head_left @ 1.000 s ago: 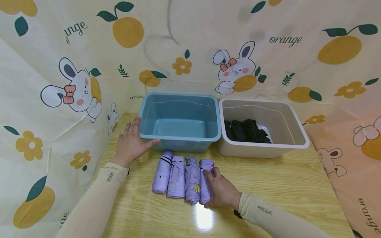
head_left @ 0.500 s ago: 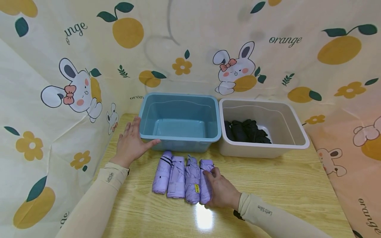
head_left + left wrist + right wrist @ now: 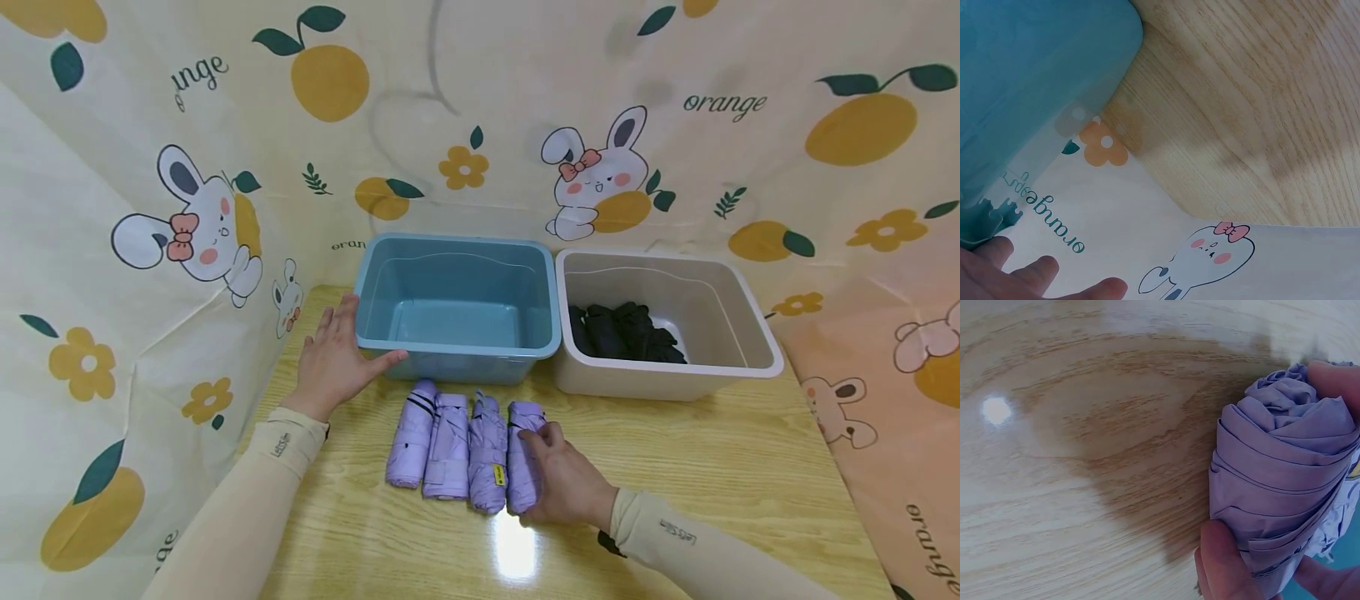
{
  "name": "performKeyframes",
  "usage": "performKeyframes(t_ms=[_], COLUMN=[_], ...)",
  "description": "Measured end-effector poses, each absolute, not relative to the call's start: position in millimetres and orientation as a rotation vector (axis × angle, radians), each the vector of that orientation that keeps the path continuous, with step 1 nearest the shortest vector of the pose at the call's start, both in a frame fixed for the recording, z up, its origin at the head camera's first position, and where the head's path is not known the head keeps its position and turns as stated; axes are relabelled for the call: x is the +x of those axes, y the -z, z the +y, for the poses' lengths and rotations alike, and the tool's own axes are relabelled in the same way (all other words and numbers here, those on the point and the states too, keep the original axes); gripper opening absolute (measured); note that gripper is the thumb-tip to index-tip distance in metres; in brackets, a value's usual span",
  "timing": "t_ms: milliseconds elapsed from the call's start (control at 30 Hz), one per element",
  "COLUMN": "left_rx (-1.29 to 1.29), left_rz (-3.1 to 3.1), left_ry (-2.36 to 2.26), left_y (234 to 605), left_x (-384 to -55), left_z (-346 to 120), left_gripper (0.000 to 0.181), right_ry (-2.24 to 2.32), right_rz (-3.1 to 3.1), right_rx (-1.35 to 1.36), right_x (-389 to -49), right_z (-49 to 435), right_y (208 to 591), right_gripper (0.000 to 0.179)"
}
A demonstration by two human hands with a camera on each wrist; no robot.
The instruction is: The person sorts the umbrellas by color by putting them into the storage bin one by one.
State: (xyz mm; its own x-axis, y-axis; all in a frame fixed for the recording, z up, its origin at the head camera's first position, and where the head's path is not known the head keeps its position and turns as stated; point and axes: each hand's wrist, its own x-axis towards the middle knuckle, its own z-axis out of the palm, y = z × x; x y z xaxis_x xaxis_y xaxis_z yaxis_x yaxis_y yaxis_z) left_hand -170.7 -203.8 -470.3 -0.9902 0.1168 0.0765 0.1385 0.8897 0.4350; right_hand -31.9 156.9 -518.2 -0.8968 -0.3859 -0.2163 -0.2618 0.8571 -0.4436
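Note:
Several folded purple umbrellas lie side by side in the head view, in front of the blue bin. My right hand grips the rightmost umbrella, fingers and thumb on either side of it; the right wrist view shows this rolled purple umbrella close up. To its left lie an umbrella with a yellow tag, another umbrella and the leftmost umbrella. My left hand rests at the near left corner of the blue bin, thumb at the front rim, fingers extended along the side.
A beige bin stands right of the blue one, with black folded items inside. Both stand on a wood-grain table. A printed cloth with rabbits and oranges hangs behind and at the sides.
The gripped umbrella has shifted slightly right, away from the tagged one, along with my right hand. The head view has turned a little. My left hand stays at the blue bin.

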Motion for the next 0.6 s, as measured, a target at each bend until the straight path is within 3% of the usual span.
performKeyframes(t_ms=[600], left_rx=[-0.206], left_rz=[-2.987], left_ry=[0.709], left_y=[471], left_x=[-171], left_z=[-204], left_gripper=[0.129], right_ry=[0.636], right_rz=[2.811], right_rx=[-0.533], right_x=[-21], right_z=[173], right_y=[502], right_gripper=[0.113])
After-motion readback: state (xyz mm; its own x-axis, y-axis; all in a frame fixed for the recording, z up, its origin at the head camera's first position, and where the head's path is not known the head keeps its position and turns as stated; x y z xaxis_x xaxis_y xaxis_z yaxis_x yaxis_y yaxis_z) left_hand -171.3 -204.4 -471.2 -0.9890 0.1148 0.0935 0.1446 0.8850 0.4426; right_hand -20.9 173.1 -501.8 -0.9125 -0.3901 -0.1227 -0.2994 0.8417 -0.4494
